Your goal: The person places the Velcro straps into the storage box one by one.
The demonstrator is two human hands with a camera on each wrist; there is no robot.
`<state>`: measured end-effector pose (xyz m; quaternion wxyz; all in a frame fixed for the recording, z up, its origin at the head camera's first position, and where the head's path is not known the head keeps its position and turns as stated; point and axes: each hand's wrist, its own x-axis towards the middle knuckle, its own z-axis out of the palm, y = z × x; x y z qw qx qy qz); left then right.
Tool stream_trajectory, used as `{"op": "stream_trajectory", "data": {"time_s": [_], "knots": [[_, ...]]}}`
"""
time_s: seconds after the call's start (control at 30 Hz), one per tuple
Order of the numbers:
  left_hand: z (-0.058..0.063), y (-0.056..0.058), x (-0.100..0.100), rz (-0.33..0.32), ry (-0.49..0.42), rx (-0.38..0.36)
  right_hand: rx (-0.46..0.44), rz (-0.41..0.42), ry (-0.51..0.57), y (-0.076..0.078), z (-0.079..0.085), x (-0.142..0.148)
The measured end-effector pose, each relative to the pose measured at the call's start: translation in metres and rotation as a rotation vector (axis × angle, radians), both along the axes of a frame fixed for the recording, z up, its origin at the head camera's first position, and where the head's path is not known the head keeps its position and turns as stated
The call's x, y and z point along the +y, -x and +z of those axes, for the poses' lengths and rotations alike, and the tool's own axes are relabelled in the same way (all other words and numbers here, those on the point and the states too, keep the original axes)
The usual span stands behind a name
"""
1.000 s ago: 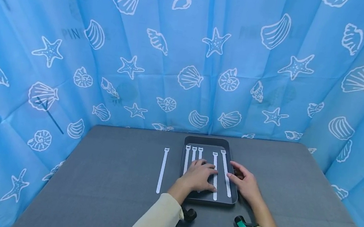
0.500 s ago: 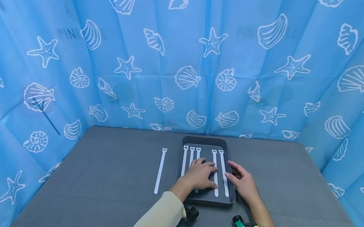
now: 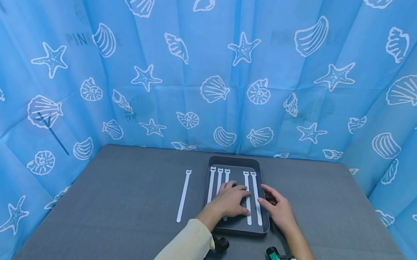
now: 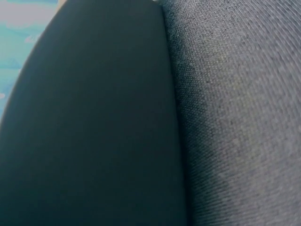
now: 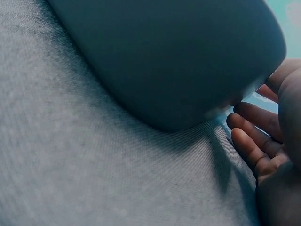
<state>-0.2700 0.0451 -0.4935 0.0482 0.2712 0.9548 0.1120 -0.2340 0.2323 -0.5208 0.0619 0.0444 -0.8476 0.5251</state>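
Note:
In the head view, a dark grey tray point(image 3: 234, 228) holds several white cable straps with small slotted heads, laid lengthwise. My left hand point(image 3: 227, 200) is over the tray, its spread thumb and index finger touching a strap point(image 3: 246, 180) right of the middle. It partly covers the straps point(image 3: 211, 179) on the left. My right hand point(image 3: 279, 209) is at the tray's right side, thumb and index finger reaching over the rim beside the rightmost strap point(image 3: 256, 196). In the right wrist view its other fingers point(image 5: 249, 146) are loosely bent near the tray's outer wall point(image 5: 174, 70).
One more white strap point(image 3: 183, 197) lies on the grey cloth-covered table point(image 3: 136, 191), left of the tray. A blue shell-print curtain point(image 3: 187, 56) hangs behind and at the sides. The left wrist view shows only the tray wall point(image 4: 94, 117), cloth and some curtain.
The strap under my left hand has slid slightly away from me and its near end has swung right, so its head lines up with the others. My right hand stays by the rim.

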Motion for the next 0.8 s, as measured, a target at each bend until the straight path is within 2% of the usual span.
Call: {"op": "stream_trajectory", "data": {"time_s": [0.23, 0.47, 0.67, 0.8], "knots": [[-0.001, -0.001, 0.0, 0.002, -0.017, -0.012, -0.004, 0.001, 0.003, 0.0, 0.0, 0.0], [0.004, -0.001, -0.004, -0.006, -0.069, 0.018, -0.001, 0.009, 0.011, 0.001, 0.0, 0.001], [0.015, -0.004, -0.015, -0.005, -0.201, 0.025, -0.002, 0.008, 0.001, 0.0, -0.001, 0.001], [0.024, -0.007, -0.025, 0.006, -0.316, 0.058, 0.002, 0.006, 0.003, 0.001, -0.001, 0.001]]}}
